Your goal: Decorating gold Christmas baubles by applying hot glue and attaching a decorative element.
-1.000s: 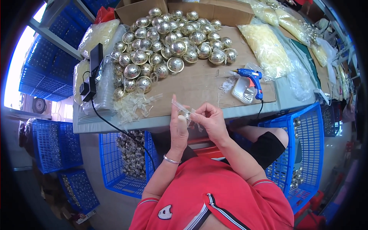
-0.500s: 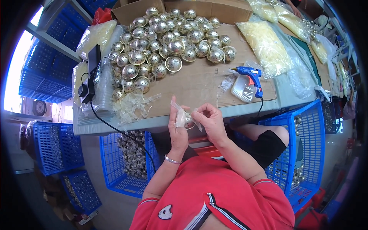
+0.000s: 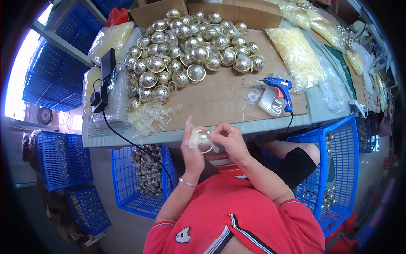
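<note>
In front of the table's near edge, my left hand (image 3: 193, 153) holds a shiny gold ball ornament (image 3: 205, 147) with a pale sheer ribbon (image 3: 194, 139) on it. My right hand (image 3: 231, 142) is closed in a pinch at the ball's right side, where a ribbon end shows under the fingers. The hands blur slightly, and the exact grip on the ribbon is hard to make out. A heap of similar patterned gold balls (image 3: 196, 73) covers the back left of the cardboard (image 3: 211, 99). Loose cut ribbons (image 3: 151, 118) lie at the table's front left.
A blue glue gun (image 3: 279, 84) rests by a clear plastic tray (image 3: 270, 103) on the right. Bags of pale ribbon (image 3: 296, 59) lie beyond. A black power strip (image 3: 101, 91) trails a cable off the front edge. Blue crates (image 3: 127, 182) flank my legs.
The ball and both hands have moved slightly down and left, and the ball has turned in my left hand. The whole view has shifted a little.
</note>
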